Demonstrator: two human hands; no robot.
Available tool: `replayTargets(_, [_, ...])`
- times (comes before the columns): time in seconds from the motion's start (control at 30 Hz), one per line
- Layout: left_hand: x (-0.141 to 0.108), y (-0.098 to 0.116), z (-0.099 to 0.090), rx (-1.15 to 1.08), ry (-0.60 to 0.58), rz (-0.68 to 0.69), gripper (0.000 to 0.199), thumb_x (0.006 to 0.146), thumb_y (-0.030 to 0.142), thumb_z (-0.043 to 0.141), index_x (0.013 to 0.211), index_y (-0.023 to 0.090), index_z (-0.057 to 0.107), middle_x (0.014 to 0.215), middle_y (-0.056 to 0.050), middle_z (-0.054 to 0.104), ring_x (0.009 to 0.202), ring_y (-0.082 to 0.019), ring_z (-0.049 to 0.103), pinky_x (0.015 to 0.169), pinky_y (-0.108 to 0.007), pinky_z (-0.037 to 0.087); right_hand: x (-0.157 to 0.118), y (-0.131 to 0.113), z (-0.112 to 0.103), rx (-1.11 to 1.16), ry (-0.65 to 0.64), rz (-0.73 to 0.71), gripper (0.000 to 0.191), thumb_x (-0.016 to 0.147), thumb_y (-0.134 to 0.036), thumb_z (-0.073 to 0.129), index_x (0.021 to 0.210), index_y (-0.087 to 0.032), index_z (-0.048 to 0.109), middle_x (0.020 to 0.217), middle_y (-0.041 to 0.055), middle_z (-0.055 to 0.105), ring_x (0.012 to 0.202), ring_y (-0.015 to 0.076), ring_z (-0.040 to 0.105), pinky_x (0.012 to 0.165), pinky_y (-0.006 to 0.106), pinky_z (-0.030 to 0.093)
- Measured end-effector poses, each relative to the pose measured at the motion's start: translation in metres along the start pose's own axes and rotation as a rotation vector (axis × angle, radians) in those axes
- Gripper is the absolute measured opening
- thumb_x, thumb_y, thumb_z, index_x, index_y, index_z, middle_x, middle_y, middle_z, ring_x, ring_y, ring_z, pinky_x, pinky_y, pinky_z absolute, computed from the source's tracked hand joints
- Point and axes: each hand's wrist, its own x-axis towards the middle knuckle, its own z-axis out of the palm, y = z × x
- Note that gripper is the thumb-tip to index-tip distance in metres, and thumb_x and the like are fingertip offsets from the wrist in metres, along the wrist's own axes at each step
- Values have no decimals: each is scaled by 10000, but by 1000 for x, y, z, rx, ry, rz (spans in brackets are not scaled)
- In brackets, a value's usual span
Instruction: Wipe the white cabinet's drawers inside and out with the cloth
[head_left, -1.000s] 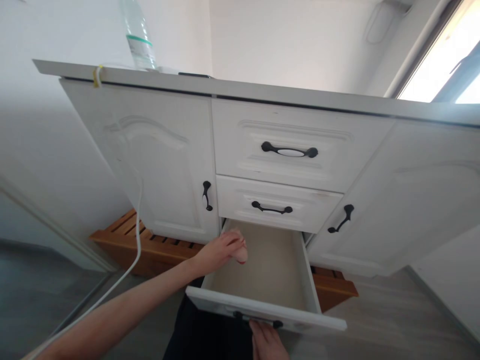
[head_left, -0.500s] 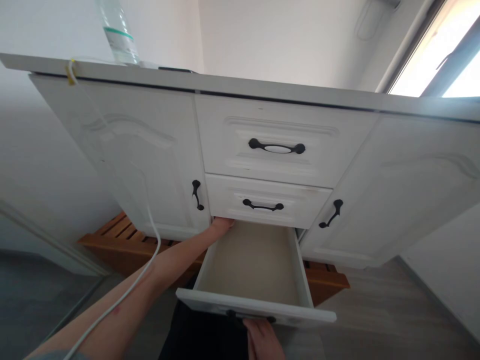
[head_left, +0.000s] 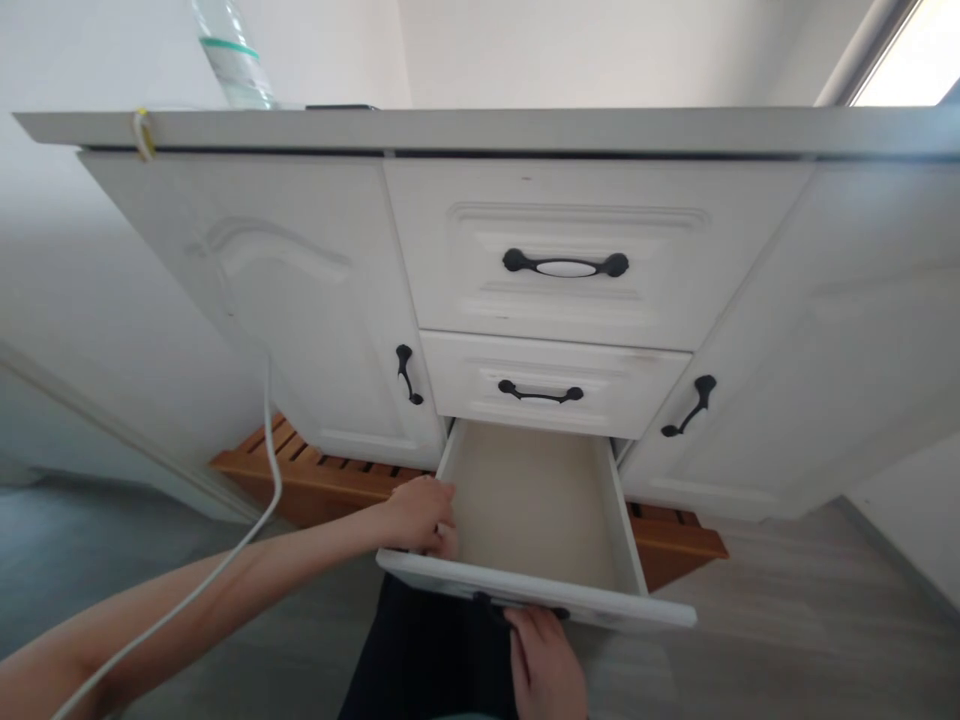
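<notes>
The bottom drawer [head_left: 540, 500] of a white cabinet is pulled out, and its pale floor shows nothing on it. My left hand [head_left: 424, 512] is at the drawer's left side wall near the front corner, with its fingers curled over the wall's top edge. My right hand [head_left: 546, 655] is at the drawer front, its fingers wrapped on the dark handle [head_left: 559, 612], which is partly hidden. Above, the middle drawer [head_left: 487, 375] and the top drawer [head_left: 465, 290] are closed.
A clear bottle [head_left: 236, 65] and a flat dark object [head_left: 341, 107] rest on the countertop [head_left: 450, 130]. A white cable [head_left: 274, 460] hangs over my left forearm. Cabinet doors flank the drawers. Below is a slatted wooden bench [head_left: 322, 490].
My left hand has come out from the back of the drawer toward its front left corner. My right hand stays at the handle. The view has shifted slightly.
</notes>
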Motion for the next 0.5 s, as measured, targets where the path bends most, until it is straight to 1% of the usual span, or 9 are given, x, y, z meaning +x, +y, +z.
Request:
replayTargets(0.1, [-4,0,-8,-73,-71,66,225,738,482,758,745,257,752,825,14,692,733,-176,648,642,-255,458,2,-4,-1,-24,8,-7,328,883,-118,514,1153,-286,595,1032,-11,746,987,182,711,881,275,579])
replayTargets(0.17, [5,-3,-16,-99,-27,39,259,799,489,709,748,236,728,781,26,677,707,-158,644,629,-235,461,3,-5,1,-18,12,-27,325,875,-120,521,1144,-290,590,1007,-19,744,961,177,713,859,265,579])
replayTargets(0.2, [13,-3,-21,-102,29,6,259,852,473,661,801,226,724,821,15,682,755,-165,656,671,-239,482,3,-5,2,-13,24,-20,318,874,-116,511,1127,-292,589,988,-20,742,944,178,713,848,268,579])
replayTargets(0.27, [34,-2,-27,-88,190,-80,254,959,378,526,1008,200,700,1029,-43,685,954,-206,660,840,-291,513,3,-4,5,-18,67,24,311,871,-99,473,1089,-289,587,961,-12,739,927,191,712,837,293,579])
replayTargets(0.33, [58,3,-26,-65,351,-171,312,998,229,405,1222,161,611,1237,-120,621,1161,-255,596,1017,-390,476,3,-3,8,-23,86,15,317,855,-89,466,1075,-286,583,941,-8,736,904,197,712,818,302,581])
replayTargets(0.37, [71,7,-22,-59,411,-206,361,991,162,367,1293,151,564,1300,-143,589,1226,-269,560,1066,-428,452,3,-2,10,-20,80,-19,323,843,-89,479,1078,-286,581,932,-10,736,888,195,712,802,295,582])
replayTargets(0.4, [83,10,-15,-58,456,-236,406,976,108,345,1333,148,533,1341,-155,568,1271,-277,534,1086,-449,445,2,-1,11,-16,68,-48,332,831,-89,494,1084,-287,579,931,-12,736,877,192,711,789,285,582])
replayTargets(0.43, [95,13,-7,-63,490,-255,443,966,78,337,1364,164,512,1392,-151,543,1315,-276,507,1090,-443,454,2,-1,12,-14,56,-57,343,821,-86,503,1088,-287,577,931,-12,734,871,190,709,784,279,581])
replayTargets(0.5, [116,16,9,-94,535,-294,466,951,45,354,1357,191,531,1457,-127,517,1359,-266,485,1044,-399,505,0,-2,14,-12,54,-6,352,809,-69,500,1071,-291,577,938,-5,729,877,197,702,801,288,578])
